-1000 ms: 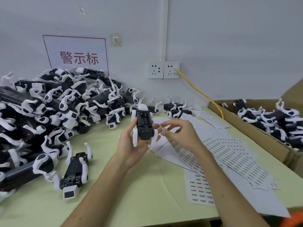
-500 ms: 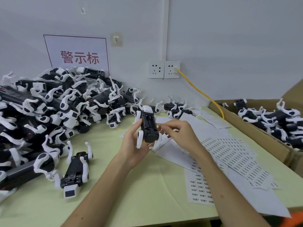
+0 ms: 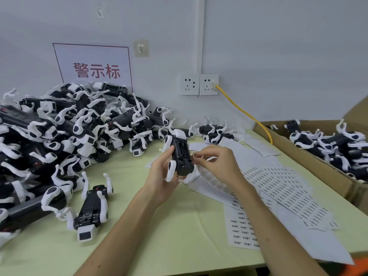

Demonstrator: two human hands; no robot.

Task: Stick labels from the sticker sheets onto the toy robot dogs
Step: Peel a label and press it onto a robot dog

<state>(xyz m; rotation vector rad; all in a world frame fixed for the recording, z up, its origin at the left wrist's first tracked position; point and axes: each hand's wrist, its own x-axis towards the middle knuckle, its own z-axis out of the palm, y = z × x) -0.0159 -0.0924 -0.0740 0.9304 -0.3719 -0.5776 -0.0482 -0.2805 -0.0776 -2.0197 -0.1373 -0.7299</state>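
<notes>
Gripping toy robot dog [image 3: 181, 154], left hand [image 3: 161, 176] fingers curled; right hand [image 3: 219, 166] fingers pinching label [image 3: 196, 156] beside it

Both bare forearms rise from the bottom edge to frame centre. Left hand [image 3: 159, 179] grips a toy dog [image 3: 182, 154], thumb on its left side. Right hand [image 3: 217, 163]: thumb and forefinger pinched together at its right edge.

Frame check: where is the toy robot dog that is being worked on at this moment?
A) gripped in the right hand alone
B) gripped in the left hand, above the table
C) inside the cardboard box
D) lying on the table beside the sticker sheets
B: the left hand grips the toy robot dog by its black body above the table, while the right hand pinches what looks like a small label at its side.
</notes>
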